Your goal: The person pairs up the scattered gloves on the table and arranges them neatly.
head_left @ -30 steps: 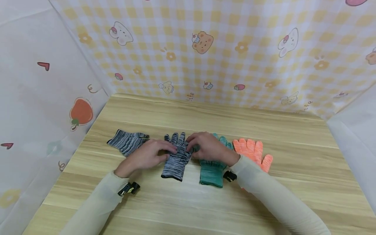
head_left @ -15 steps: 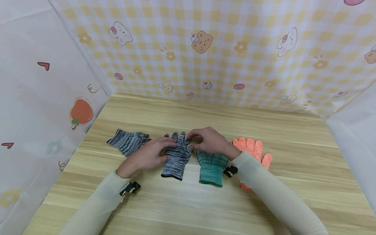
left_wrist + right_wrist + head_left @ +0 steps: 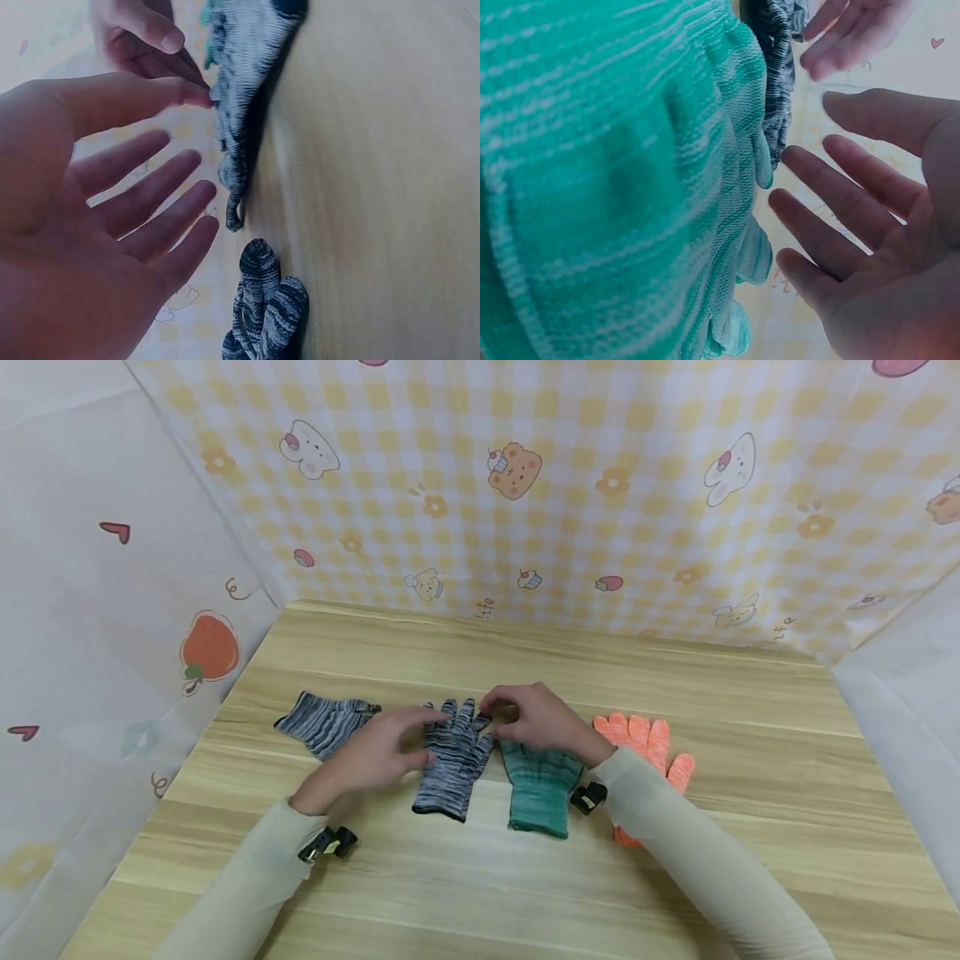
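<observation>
A grey-and-black striped knit glove (image 3: 450,781) lies flat between the hands, its fingers toward the back and its dark cuff toward the front. Over its left side, my left hand (image 3: 371,752) spreads its fingers; in the left wrist view the thumb tip (image 3: 196,94) is right at the glove's surface. My right hand (image 3: 546,722) hovers over the finger end of a green knit glove (image 3: 540,806), hiding that glove's fingertips in the head view. Its fingers (image 3: 802,217) extend apart with nothing between them, close to the striped glove's right edge.
Another striped glove (image 3: 322,722) lies sideways at the left, partly behind the left hand. An orange glove (image 3: 637,735) lies right of the green one, partly under the right sleeve (image 3: 675,839). Behind the wooden table (image 3: 480,893) hangs a yellow-checked cloth (image 3: 577,527).
The right hand has shifted slightly back from the striped glove's thumb side, uncovering more of it. The left hand has drawn slightly left off the striped glove. The gloves stay almost in place.
</observation>
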A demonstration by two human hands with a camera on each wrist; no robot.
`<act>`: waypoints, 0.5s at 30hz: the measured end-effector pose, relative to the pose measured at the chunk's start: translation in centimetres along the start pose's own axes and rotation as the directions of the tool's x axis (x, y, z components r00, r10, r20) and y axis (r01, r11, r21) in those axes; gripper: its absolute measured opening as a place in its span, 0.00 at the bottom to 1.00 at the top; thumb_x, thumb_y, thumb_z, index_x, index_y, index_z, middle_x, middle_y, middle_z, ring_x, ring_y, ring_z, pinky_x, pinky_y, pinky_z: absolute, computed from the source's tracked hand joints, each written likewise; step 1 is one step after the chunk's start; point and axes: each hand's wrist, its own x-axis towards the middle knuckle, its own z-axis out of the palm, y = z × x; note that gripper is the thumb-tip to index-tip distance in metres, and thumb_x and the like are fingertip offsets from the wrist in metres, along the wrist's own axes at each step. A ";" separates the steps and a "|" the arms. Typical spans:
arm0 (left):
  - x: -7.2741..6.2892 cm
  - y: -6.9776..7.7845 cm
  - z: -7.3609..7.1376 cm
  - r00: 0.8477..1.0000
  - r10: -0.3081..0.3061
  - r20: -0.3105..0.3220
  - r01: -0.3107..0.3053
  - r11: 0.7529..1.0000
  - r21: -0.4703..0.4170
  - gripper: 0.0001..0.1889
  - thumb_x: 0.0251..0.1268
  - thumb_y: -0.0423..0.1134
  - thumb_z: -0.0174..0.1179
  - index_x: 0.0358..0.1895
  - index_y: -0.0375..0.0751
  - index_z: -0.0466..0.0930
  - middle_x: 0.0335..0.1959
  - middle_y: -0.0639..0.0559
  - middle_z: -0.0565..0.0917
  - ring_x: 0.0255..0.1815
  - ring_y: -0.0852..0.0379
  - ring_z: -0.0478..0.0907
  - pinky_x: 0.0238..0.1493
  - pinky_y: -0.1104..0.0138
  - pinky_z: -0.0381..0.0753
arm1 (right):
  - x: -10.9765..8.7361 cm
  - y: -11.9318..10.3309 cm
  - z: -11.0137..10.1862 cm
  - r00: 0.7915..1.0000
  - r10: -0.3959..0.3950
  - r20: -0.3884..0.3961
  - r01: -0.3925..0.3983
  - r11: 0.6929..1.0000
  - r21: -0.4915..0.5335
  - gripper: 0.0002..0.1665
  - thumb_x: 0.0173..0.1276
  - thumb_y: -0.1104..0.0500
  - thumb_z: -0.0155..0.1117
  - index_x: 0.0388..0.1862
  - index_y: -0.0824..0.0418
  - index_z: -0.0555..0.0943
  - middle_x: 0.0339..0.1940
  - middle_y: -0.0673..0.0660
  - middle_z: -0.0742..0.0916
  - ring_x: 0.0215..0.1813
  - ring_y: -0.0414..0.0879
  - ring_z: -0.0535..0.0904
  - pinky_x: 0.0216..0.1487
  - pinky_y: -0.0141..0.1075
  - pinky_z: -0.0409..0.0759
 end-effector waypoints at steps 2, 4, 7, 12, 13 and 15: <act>-0.2 -0.3 -0.4 0.999 0.001 -0.034 -0.003 0.998 -0.067 0.30 0.76 0.34 0.71 0.78 0.37 0.77 0.76 0.39 0.79 0.75 0.33 0.76 0.72 0.37 0.76 | 0.0 0.1 -0.1 1.000 -0.001 -0.019 0.002 0.998 0.063 0.21 0.75 0.64 0.75 0.64 0.62 0.87 0.60 0.56 0.92 0.64 0.52 0.88 0.66 0.52 0.85; -0.5 -0.5 -0.8 0.999 -0.006 -0.047 -0.001 0.988 -0.156 0.30 0.79 0.35 0.69 0.79 0.35 0.75 0.77 0.40 0.79 0.76 0.35 0.76 0.72 0.38 0.76 | 0.1 0.0 -0.2 1.000 -0.002 -0.028 0.006 0.989 0.149 0.22 0.74 0.65 0.75 0.66 0.63 0.86 0.63 0.57 0.90 0.67 0.55 0.86 0.68 0.54 0.83; -1.0 -0.8 -1.5 0.999 -0.013 -0.029 0.004 0.950 -0.312 0.30 0.83 0.34 0.64 0.82 0.35 0.71 0.79 0.42 0.76 0.79 0.40 0.73 0.77 0.45 0.72 | 0.2 0.0 -0.4 1.000 0.003 -0.031 0.007 0.955 0.298 0.26 0.74 0.66 0.75 0.69 0.67 0.83 0.66 0.59 0.89 0.70 0.59 0.84 0.70 0.55 0.81; -2.1 -1.3 -2.6 0.999 -0.042 -0.014 0.030 0.879 -0.476 0.30 0.87 0.34 0.60 0.86 0.40 0.66 0.81 0.41 0.75 0.82 0.41 0.69 0.73 0.62 0.76 | 0.4 -0.1 -0.5 0.999 0.028 -0.018 -0.015 0.862 0.507 0.32 0.73 0.68 0.75 0.74 0.72 0.78 0.68 0.67 0.87 0.71 0.64 0.82 0.69 0.52 0.82; -2.4 -1.4 -2.8 0.998 -0.054 -0.020 0.038 0.873 -0.486 0.30 0.87 0.35 0.60 0.86 0.40 0.66 0.81 0.41 0.74 0.82 0.40 0.69 0.72 0.65 0.77 | 0.4 -0.1 -0.5 0.999 0.033 -0.013 -0.021 0.850 0.527 0.33 0.73 0.68 0.76 0.74 0.72 0.78 0.68 0.68 0.87 0.71 0.64 0.82 0.68 0.50 0.83; -2.9 -1.7 -3.1 0.996 -0.084 -0.037 0.055 0.869 -0.492 0.31 0.86 0.36 0.61 0.86 0.39 0.66 0.80 0.41 0.75 0.82 0.39 0.69 0.69 0.70 0.77 | 0.6 -0.2 -0.5 0.999 0.042 -0.001 -0.034 0.836 0.548 0.33 0.73 0.69 0.76 0.74 0.72 0.77 0.69 0.69 0.86 0.72 0.65 0.82 0.67 0.49 0.84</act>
